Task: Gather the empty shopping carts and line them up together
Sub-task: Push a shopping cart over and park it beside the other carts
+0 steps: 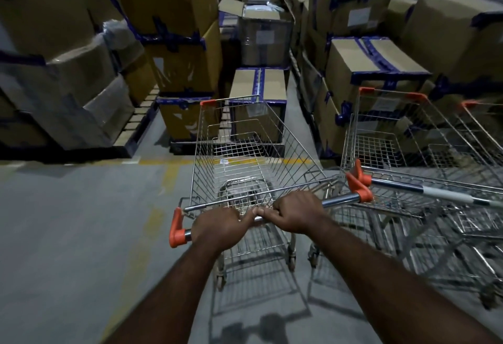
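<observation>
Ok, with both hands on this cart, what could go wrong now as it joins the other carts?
The held cart has its right orange handle cap almost against the neighbouring cart's cap, so the handles could snag. The taped boxes stand close ahead of its nose; a hard push may hit them.

Both hands — left hand (217, 228), right hand (295, 214) — grip cart handle (337, 202).

Three shopping carts on a warehouse floor (68, 234): the centre cart (253, 169), a second cart (394, 153) beside it, a third cart (479, 120) at the right edge. Two hands show, the left hand (217, 225) and right hand (296, 214). The cardboard boxes (373, 63) are too many to count.
</observation>
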The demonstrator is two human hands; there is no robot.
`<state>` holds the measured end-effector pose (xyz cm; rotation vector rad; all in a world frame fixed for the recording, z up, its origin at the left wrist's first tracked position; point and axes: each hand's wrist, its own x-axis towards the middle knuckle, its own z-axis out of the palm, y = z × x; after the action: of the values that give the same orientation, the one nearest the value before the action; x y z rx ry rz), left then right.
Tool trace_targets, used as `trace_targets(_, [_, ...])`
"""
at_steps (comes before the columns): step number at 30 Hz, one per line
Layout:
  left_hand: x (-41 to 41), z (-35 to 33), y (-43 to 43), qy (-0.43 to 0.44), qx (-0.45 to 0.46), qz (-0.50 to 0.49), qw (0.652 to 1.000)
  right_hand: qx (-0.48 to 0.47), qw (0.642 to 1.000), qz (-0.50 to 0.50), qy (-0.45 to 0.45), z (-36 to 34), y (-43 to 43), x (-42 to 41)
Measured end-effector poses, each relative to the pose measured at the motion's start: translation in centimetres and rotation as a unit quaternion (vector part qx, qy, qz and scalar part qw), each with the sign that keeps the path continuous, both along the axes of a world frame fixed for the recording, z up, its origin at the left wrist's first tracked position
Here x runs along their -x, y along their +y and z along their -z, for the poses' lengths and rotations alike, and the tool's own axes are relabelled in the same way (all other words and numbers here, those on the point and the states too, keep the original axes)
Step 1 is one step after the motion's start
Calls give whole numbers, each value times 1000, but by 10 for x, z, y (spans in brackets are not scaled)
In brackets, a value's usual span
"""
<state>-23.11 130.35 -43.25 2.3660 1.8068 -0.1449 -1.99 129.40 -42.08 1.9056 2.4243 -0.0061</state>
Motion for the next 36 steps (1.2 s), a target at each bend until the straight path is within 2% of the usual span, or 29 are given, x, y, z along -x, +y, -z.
trace_targets(6, [-2,-2,2,-3,-1,-21,1000,21,1000,-17,15,0,7,-2])
trace_targets(14, [-7,-7,-3,7,6,-46,999,157,982,-30,96,-8,14,-5])
trace_targets(20, [-21,-14,-11,35,14,-82,996,187,977,-45,89,-6,17,-11])
trace_targets(24, [-24,-23,-15,-21,43,-113,992,263,961,-55,64,-17,25,-5])
trace_targets(27, [-20,-38,-22,-70,27,-137,988,200,976,-81,23,-31,25,9])
trace_targets(30, [-3,-53,-35,-66,-23,-158,985,105,987,-116,20,-46,18,33])
trace_targets(36, [53,-78,-111,-61,-79,-248,963,37,967,-239,83,-77,-34,100])
